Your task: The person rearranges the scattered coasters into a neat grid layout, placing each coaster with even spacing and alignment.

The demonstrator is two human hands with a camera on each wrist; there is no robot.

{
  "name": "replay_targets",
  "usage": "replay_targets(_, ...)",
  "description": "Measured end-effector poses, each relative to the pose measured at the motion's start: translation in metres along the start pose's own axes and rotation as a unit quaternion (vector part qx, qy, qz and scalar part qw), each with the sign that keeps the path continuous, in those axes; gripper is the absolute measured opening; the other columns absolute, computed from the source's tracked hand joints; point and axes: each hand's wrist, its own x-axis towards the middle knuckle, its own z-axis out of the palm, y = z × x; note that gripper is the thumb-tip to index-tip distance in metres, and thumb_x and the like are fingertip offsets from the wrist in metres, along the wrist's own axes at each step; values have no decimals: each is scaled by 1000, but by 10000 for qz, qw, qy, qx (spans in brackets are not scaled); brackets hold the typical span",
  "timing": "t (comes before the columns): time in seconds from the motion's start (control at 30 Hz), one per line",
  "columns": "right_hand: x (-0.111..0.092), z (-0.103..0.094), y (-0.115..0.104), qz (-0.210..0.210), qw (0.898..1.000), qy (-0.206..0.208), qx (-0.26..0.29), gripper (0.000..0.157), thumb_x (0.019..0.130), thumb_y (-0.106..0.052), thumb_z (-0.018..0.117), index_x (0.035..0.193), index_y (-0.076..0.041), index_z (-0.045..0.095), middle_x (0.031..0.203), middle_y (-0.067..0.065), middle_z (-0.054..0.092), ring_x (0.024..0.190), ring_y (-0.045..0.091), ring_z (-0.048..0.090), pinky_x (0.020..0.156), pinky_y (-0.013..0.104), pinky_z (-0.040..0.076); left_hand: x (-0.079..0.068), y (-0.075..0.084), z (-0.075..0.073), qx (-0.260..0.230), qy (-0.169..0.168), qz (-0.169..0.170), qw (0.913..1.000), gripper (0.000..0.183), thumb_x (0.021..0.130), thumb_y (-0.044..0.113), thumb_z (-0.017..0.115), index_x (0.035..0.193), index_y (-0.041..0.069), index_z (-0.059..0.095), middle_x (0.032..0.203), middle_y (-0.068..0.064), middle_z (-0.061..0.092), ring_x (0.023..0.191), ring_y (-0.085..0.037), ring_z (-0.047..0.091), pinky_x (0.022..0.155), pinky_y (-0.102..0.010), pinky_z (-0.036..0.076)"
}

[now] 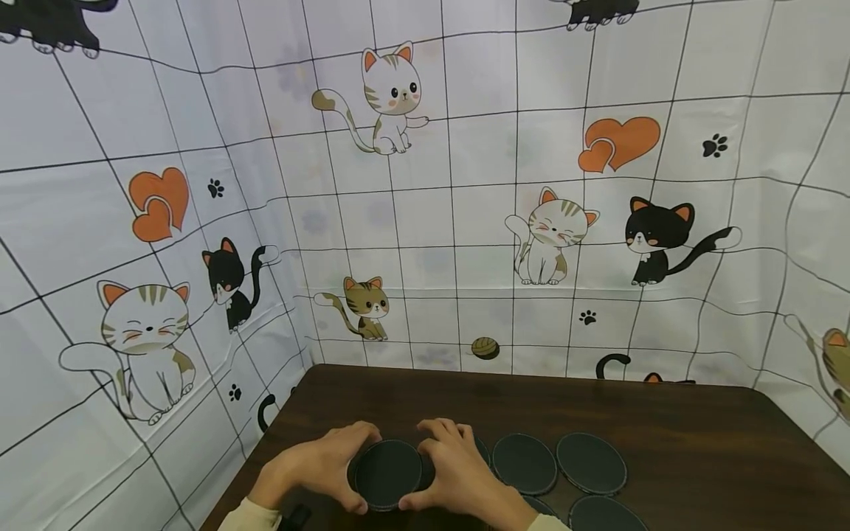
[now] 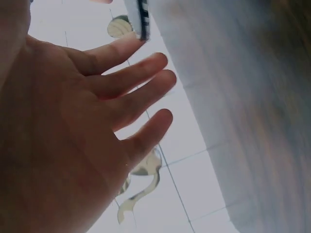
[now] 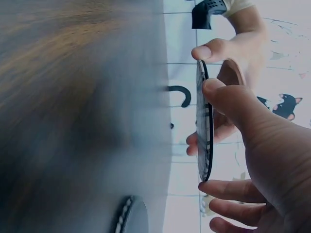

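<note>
Between the two hands a round dark coaster (image 1: 388, 476) with a stitched-looking rim is held above the table. My left hand (image 1: 325, 464) grips its left edge with thumb and fingers. On the opposite edge, my right hand (image 1: 458, 472) pinches it the same way. Seen edge-on in the right wrist view, the coaster (image 3: 204, 126) is thin, off the tabletop, with a black-and-white pattern along its side. The left wrist view shows the left hand (image 2: 92, 102) with one fingertip at the coaster's edge (image 2: 142, 19) and the other fingers spread.
Several similar dark coasters lie on the brown wooden table (image 1: 697, 457) to the right, among them one coaster (image 1: 524, 463) and another (image 1: 591, 463). Some are partly hidden by the right hand. A white cat-print sheet (image 1: 465, 221) hangs behind and at the sides.
</note>
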Motion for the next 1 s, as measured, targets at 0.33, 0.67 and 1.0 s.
replay_targets(0.33,-33,-26,18,-113,9998,96,162,67,74,-73,77,108,-16,75,145,7,49,132,30,42,101,61,33,21,15,21,-107,135,476,9987,78,83,46,84,139,7,47,127,-1,53,108,-11,56,90,-30,51)
replay_targets(0.67,-56,-36,30,24,9993,-166,349,69,75,-74,75,110,-15,75,149,10,46,133,34,42,101,64,32,31,28,35,167,419,657,9968,81,84,53,81,142,8,49,132,1,55,114,-13,57,90,-34,52)
replay_targets(1.0,-76,-36,43,-239,9980,-39,580,64,78,-66,79,114,-13,74,146,12,48,129,36,46,98,61,35,39,39,51,336,473,540,9969,78,82,58,81,139,13,53,131,7,55,114,-12,59,94,-38,51)
